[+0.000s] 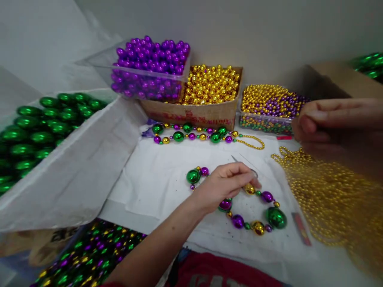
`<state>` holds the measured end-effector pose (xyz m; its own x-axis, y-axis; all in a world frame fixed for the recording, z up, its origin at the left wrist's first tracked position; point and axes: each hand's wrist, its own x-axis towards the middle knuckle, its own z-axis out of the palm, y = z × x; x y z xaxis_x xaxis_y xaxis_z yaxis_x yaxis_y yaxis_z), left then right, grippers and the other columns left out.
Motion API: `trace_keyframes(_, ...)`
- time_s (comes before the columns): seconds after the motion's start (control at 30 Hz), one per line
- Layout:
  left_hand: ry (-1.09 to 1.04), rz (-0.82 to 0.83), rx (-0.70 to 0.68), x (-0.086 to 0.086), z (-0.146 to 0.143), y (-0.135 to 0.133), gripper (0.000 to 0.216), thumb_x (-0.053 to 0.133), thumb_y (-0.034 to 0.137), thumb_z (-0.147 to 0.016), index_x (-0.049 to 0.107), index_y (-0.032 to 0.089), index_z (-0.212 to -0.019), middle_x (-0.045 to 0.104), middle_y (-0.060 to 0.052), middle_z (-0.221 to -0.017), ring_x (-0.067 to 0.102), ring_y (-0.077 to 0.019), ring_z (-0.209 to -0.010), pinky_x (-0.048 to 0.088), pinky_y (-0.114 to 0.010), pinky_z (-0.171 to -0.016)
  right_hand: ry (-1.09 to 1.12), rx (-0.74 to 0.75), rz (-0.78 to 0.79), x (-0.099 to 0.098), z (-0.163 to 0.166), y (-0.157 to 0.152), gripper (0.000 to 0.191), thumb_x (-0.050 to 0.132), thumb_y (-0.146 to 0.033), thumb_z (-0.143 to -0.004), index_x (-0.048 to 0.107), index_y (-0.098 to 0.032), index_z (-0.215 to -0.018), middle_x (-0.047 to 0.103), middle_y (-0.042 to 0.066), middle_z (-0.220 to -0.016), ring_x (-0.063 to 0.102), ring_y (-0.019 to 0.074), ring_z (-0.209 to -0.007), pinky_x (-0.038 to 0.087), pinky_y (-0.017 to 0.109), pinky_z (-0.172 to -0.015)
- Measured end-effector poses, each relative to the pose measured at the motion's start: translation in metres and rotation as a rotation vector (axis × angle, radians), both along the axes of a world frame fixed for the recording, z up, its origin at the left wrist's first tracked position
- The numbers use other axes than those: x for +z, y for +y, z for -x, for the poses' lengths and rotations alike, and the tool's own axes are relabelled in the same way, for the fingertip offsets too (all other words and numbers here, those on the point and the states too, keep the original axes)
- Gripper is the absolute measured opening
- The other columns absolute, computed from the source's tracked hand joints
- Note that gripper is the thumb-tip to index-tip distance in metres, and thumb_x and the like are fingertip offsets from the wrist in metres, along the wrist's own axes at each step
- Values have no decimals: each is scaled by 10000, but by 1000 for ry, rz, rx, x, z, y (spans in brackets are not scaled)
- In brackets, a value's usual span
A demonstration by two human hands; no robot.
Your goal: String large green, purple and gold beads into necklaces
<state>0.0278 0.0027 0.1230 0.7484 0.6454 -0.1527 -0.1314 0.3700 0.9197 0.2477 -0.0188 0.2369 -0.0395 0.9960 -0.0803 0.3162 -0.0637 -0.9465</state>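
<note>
My left hand [224,185] reaches in from the lower left and is closed in a pinch on a thin metal needle [239,161]. It rests over a partly strung strand of large green, purple and gold beads [267,217] lying in a curve on a white cloth [161,179]. A gold bead [249,188] sits right at the fingertips. My right hand [329,119] hovers blurred at the right, above a pile of thin gold bead strings [329,199]. Its fingers are curled together, and what they hold is not visible.
A finished bead strand [191,135] lies at the cloth's far edge. Behind it stand a clear tub of purple balls [149,67], a carton of gold balls [209,83] and a tub of small mixed beads [269,103]. Green balls [38,131] fill a box at left.
</note>
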Motion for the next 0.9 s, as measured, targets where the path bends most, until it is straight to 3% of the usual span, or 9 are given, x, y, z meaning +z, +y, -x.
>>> trace_keyframes(0.07, -8, -64, 32, 10, 3, 6, 161, 564, 277, -851, 582, 123, -807, 677, -58, -903, 289, 9, -414, 145, -196, -407, 137, 72, -13, 11, -5, 1, 162, 503, -271, -865, 552, -186, -735, 507, 34, -709, 445, 43, -506, 351, 194, -396)
trace_keyframes(0.2, -30, -164, 56, 33, 11, 20, 169, 555, 261, -860, 542, 129, -755, 679, -32, -764, 287, 1, -402, 146, -188, -414, 204, 235, -118, 34, -10, 6, 196, 431, -168, -894, 580, -166, -767, 517, 14, -759, 461, 17, -524, 340, 138, -402)
trace_keyframes(0.37, 29, -202, 21, 49, 14, 22, 181, 561, 273, -849, 539, 130, -742, 695, -57, -749, 279, -15, -414, 150, -188, -419, 183, 109, -271, 53, 8, 2, 209, 430, -145, -880, 575, -151, -730, 490, 4, -697, 460, 28, -533, 367, 119, -421)
trace_keyframes(0.6, 48, -27, -93, 28, 13, 10, 194, 580, 300, -825, 577, 121, -748, 684, -77, -701, 274, -26, -423, 131, -205, -425, 244, -77, -131, 51, 30, -6, 240, 433, -111, -814, 478, -152, -582, 451, 13, -585, 328, 27, -423, 224, 177, -352)
trace_keyframes(0.7, 30, 68, -93, 16, 12, 8, 185, 597, 289, -813, 570, 118, -748, 696, -99, -798, 264, -8, -417, 105, -202, -421, 223, 21, -34, 40, 24, -5, 198, 520, -202, -801, 522, -160, -608, 464, 19, -588, 331, 45, -434, 216, 190, -352)
trace_keyframes(0.83, -9, 137, 19, 3, 12, 13, 199, 624, 308, -799, 561, 123, -761, 663, -114, -1057, 245, 19, -408, 61, -198, -395, 223, 178, 117, 23, 16, -7, 178, 659, -325, -749, 585, -182, -673, 530, 36, -652, 400, 79, -492, 245, 199, -356)
trace_keyframes(0.9, -18, 132, 63, 0, 10, 19, 204, 624, 318, -802, 568, 123, -782, 648, -114, -1093, 269, 20, -413, 59, -195, -389, 209, 264, 182, 17, 18, -10, 172, 649, -326, -772, 603, -188, -679, 550, 29, -645, 381, 70, -458, 218, 202, -345)
